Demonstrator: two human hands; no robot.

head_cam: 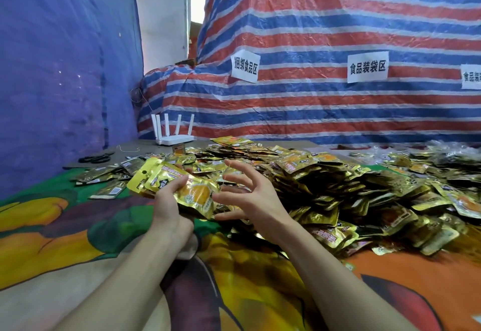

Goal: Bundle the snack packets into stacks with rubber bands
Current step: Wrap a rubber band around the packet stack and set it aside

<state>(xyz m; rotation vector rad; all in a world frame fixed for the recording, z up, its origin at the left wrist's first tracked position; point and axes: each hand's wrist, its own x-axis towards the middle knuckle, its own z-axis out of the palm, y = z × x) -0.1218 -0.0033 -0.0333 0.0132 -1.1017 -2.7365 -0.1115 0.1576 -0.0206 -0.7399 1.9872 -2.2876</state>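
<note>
Tabletop covered with a fruit-print cloth [78, 226], backed by a striped tarp [338, 31] bearing paper signs [367, 67] and flanked by a blue tarp [52, 70]. The left hand [166, 200] grips a stack of gold snack packets [200, 195] from below, thumb across the top packet, while the right hand [247, 195] hovers just right of the stack, released, its fingers spread and holding nothing. A large loose pile of packets [325, 182] lies beyond and to the right of the right hand, and scissors [96, 159] and a white router [174, 133] sit beyond the left hand.
</note>
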